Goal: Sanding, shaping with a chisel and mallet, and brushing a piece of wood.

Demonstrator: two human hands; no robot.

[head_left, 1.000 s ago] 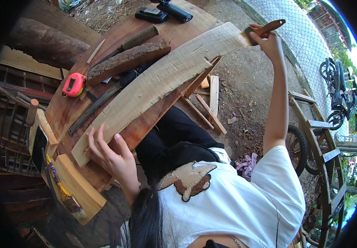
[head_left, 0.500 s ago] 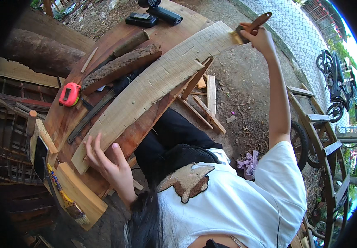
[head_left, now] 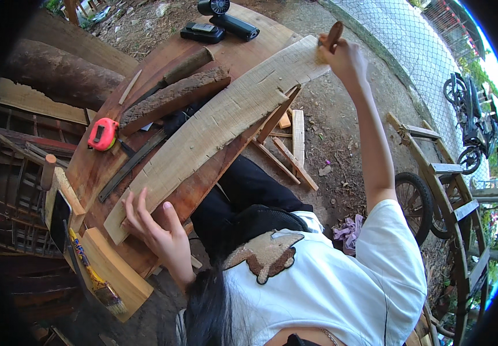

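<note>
A long pale wooden board point(head_left: 214, 124) lies aslant across a brown wooden table point(head_left: 171, 207), its far right end sticking out past the table's edge. At that far end my right hand point(head_left: 348, 68) grips a brush point(head_left: 334, 36) by its brown wooden handle; the bristles are mostly hidden behind the fingers, close to the board's surface. My left hand point(head_left: 159, 233) rests at the near left end of the board, fingers spread and open, fingertips on the wood.
Left of the board lie a pink tape measure point(head_left: 104, 134), a rough bark-covered piece of wood point(head_left: 174, 99) and a dark flat bar point(head_left: 132, 164). A handheld fan point(head_left: 233, 24) sits at the back. Another paintbrush point(head_left: 96, 274) rests by a wood block point(head_left: 116, 262). A wooden ladder point(head_left: 448, 184) stands to the right.
My right hand has moved left and slightly down with the brush, from just off the board's far end onto it. My left hand stays on the board. The view has shifted slightly.
</note>
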